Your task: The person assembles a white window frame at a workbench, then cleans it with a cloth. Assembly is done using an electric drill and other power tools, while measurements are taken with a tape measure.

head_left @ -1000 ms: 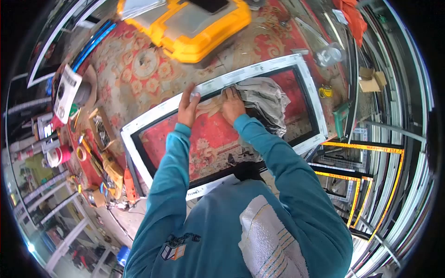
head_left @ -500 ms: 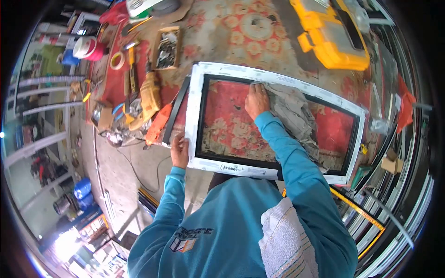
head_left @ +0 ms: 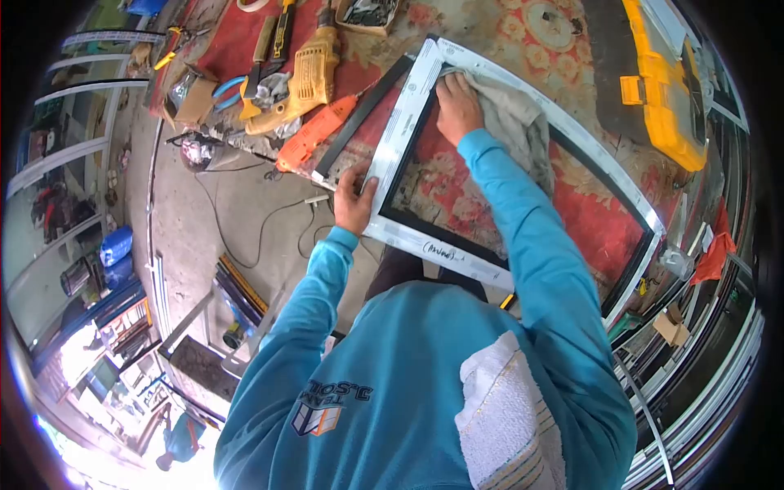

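A window frame (head_left: pixel 406 114) with white protective film and a black inner edge lies on the table. Handwriting marks its near side. My left hand (head_left: pixel 354 198) is closed around the frame's left side, close to the near-left corner. My right hand (head_left: pixel 459 106) presses a crumpled grey cloth (head_left: pixel 514 110) at the inside of the far-left corner. Part of the cloth trails to the right of the hand. Red floral covering shows through the frame. A dark strip (head_left: pixel 363 114) lies just left of it.
Left of the frame are an orange tool (head_left: pixel 314 135), a yellow drill (head_left: pixel 314 69), a hammer (head_left: pixel 283 33) and a small cardboard box (head_left: pixel 194 100). A yellow case (head_left: pixel 665 90) sits far right. Cables (head_left: pixel 261 233) run over the floor. Another person (head_left: pixel 181 437) is at lower left.
My right hand and the cloth have moved to the frame's far-left inner corner. The view has shifted, and the frame appears turned clockwise. My left hand still grips the left side.
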### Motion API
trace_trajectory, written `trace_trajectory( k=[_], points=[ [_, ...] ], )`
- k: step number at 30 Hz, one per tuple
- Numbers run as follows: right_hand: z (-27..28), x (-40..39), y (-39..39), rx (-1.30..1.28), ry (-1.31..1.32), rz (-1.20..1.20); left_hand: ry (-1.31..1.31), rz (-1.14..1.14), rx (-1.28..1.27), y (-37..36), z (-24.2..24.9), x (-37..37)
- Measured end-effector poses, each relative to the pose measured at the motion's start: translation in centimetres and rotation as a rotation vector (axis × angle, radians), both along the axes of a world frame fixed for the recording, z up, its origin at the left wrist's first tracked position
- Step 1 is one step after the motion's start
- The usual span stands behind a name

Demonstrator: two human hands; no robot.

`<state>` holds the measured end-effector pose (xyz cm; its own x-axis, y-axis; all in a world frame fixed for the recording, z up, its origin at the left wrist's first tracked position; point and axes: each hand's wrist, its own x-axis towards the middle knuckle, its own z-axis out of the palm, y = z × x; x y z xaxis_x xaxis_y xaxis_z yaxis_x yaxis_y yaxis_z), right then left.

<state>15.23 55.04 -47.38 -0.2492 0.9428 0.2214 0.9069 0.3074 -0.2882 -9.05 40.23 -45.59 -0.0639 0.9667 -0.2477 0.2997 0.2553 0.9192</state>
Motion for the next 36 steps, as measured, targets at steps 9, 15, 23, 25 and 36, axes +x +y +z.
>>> trace_trajectory(
  k=[9,15,23,25,36],
  points=[
    [2.9,-0.2,-2.7,-0.102,-0.234,0.244,-0.152,0.024,-0.011,0.2,-0.3,0.1],
    [2.0,-3.1,-12.2,-0.159,0.082,0.521,-0.132,0.052,-0.032,0.2,-0.8,0.2],
    [0.1,-6.3,-15.7,-0.840,0.747,0.482,-0.054,0.015,0.041,0.2,-0.8,-0.1],
    [-0.6,-6.2,-15.5,-0.800,0.767,0.486,-0.088,0.031,0.078,0.2,-0.7,0.1],
    [1.9,1.6,-18.2,-1.072,0.434,0.500,-0.003,0.019,0.136,0.0,-2.5,-0.5]
  ],
)
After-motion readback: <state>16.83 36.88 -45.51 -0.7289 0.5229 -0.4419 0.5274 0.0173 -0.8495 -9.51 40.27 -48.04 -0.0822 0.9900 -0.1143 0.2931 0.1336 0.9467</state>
